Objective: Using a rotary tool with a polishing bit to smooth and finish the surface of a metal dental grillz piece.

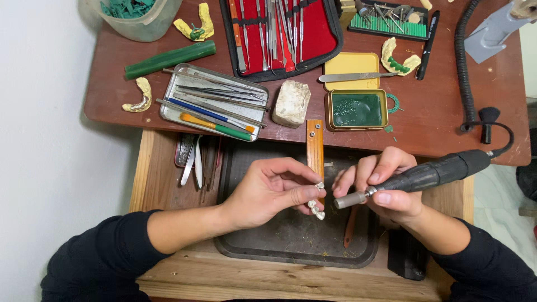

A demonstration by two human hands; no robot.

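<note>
Wood, reddish-brown: bench (447,120) across the upper frame, worn top, white wall to its left. Below its front edge a pale wooden pull-out shelf (156,179) carries a dark tray (291,246), dusty and scuffed.

Red tool roll (319,33), open, at the bench's back edge, centre, filled with steel instruments. Metal tin (173,109) near the front left, holding probes and two brushes. Plastic tub (145,25) of green scraps at the back left corner. Green wax stick (169,59) just beside the tin. Yellow box (358,109) with green contents at the front edge, centre; its lid (352,62) behind it bears a file. Bur rack (391,22) at the back right. White block (291,103) between tin and box. Yellow dental casts (140,96) at the left edge and along the back.

Left hand (268,190), over the tray, fingers curled, thumb and fingertips pinching a small metal dental piece (316,211). Right hand (386,190), closed around a black handpiece (430,173), its steel tip just beside the piece; the cord loops to the bench's right edge.
</note>
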